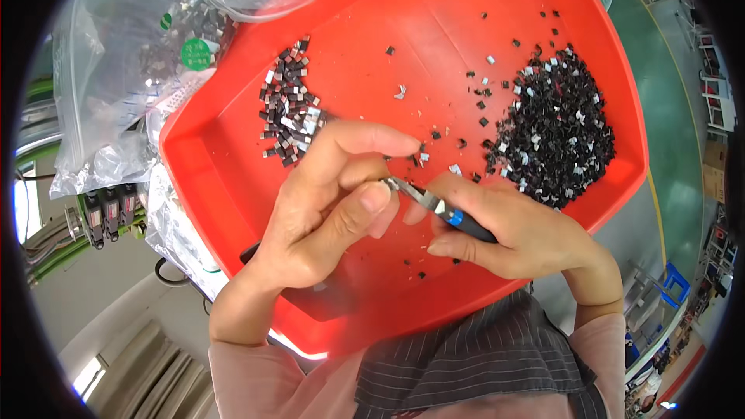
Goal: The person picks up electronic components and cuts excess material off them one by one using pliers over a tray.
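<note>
My left hand (326,209) is closed, with thumb and fingertips pinching a tiny piece that is mostly hidden; its index finger stretches out above. My right hand (524,233) wraps round a pair of small pliers or nippers (459,219) with a dark handle and a blue mark. The metal tip of this tool meets the left fingertips at the pinched piece. Both hands are over a large red tray (419,93). Beyond the left hand lies a pile of small black and silver rectangular pieces (287,109). To the right is a bigger heap of black bits (555,128) with silver scraps.
Stray black and silver bits are scattered between the piles. Clear plastic bags (93,85) with small parts lie over the tray's left and far edges. A dark striped apron (466,365) is at the near edge. A blue stool (673,285) stands on the floor at the right.
</note>
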